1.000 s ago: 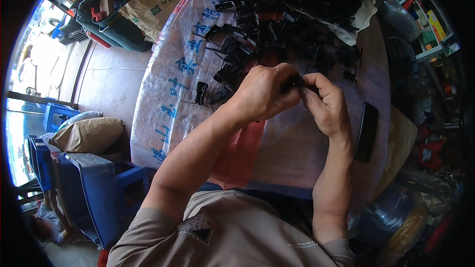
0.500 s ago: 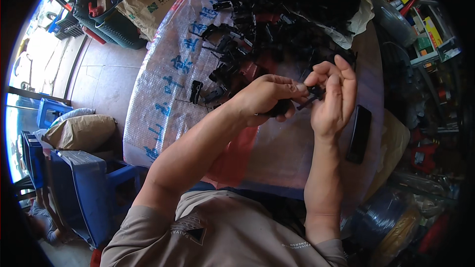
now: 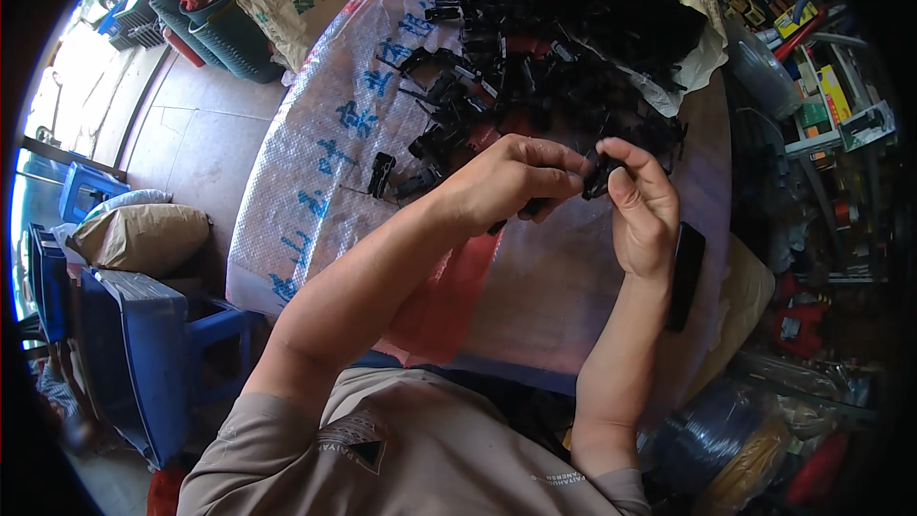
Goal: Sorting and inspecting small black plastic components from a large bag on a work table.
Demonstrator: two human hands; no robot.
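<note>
Over the middle of the table, my left hand (image 3: 523, 182) and my right hand (image 3: 646, 215) meet at a small black plastic part (image 3: 598, 177). Thumb and fingers of the right hand pinch it from the right. The left fingertips press together at its left side. Another black piece (image 3: 537, 206) shows below the left fingers, partly hidden in that palm. Just beyond the hands spreads a heap of similar black plastic parts (image 3: 458, 86) with thin arms. One loose black part (image 3: 380, 175) lies at the heap's left edge.
A white woven sheet (image 3: 287, 201) with blue writing covers the table. A black phone (image 3: 686, 277) lies right of my right wrist. Brown paper (image 3: 702, 67) stands behind the heap. Blue plastic stools (image 3: 143, 354) are at left, crowded shelves (image 3: 821, 124) at right.
My right hand has turned and its fingers have curled in around the small black part. The left hand stays close beside it. The whole view has shifted slightly.
</note>
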